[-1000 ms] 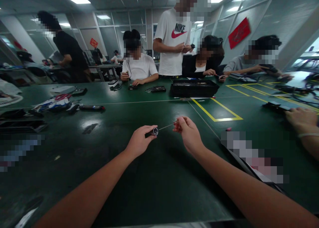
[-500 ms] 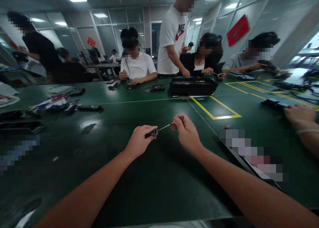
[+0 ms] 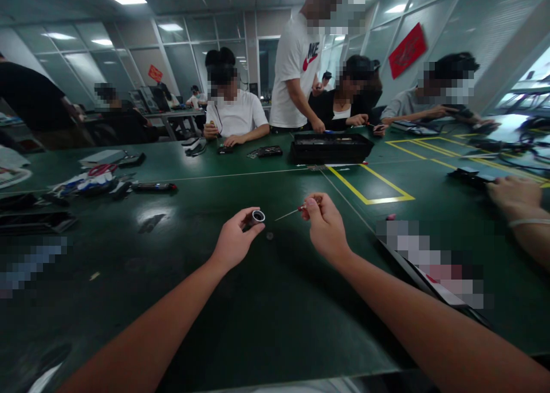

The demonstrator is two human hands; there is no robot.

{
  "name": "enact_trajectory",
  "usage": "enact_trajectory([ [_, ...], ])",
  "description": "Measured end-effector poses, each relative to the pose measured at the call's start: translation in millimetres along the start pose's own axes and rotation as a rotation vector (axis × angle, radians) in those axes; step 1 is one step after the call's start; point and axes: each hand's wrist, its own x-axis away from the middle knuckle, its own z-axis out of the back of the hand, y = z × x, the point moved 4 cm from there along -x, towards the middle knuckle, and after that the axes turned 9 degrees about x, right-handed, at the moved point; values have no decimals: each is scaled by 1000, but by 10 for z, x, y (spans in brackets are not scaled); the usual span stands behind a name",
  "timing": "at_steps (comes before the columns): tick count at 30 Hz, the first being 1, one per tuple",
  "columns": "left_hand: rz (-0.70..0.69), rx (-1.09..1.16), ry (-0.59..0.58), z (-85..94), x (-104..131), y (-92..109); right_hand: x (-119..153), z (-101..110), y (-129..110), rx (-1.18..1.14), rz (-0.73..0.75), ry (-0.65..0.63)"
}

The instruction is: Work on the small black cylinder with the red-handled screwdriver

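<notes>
Between the thumb and fingers of my left hand (image 3: 234,238) is a short dark cylinder (image 3: 258,216), its open round end with a pale rim turned toward the right. My right hand (image 3: 325,226) pinches the red handle of a thin screwdriver (image 3: 289,214). The metal shaft points left, and its tip is a small gap away from the cylinder. Just below that gap, a small dark round piece (image 3: 270,236) lies on the green table (image 3: 266,313).
A black tray (image 3: 330,148) stands at the far side. Tools and cables (image 3: 97,178) lie at the left. A dark strip-like object (image 3: 425,278) is at the right, near another person's hand (image 3: 515,195). Several people are around the table.
The cylinder has moved left, away from the screwdriver, and its open end shows more. My right hand has shifted slightly right. The small round piece now shows on the table.
</notes>
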Motion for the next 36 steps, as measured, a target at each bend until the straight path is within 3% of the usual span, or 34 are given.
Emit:
enact_trajectory([
  [4, 125, 192, 3, 44, -47, -1, 0, -3, -8, -13, 2, -20],
  [8, 223, 66, -43, 75, -19, 126, 3, -11, -12, -10, -6, -34],
  [13, 145, -357, -238, 16, 2, 297, 1, -34, -3, -7, -11, -50],
  [18, 139, -636, -398, -74, -30, 232, -4, -45, 6, -5, -6, -48],
  [24, 135, -792, -440, -185, -103, 80, 5, -51, 17, -18, 5, -61],
  [30, 88, -879, -533, -316, -174, 76, 3, -54, 20, -19, 7, -52],
  [36, 91, -820, -522, -231, -217, 97, 3, -75, 64, -58, 15, -71],
])
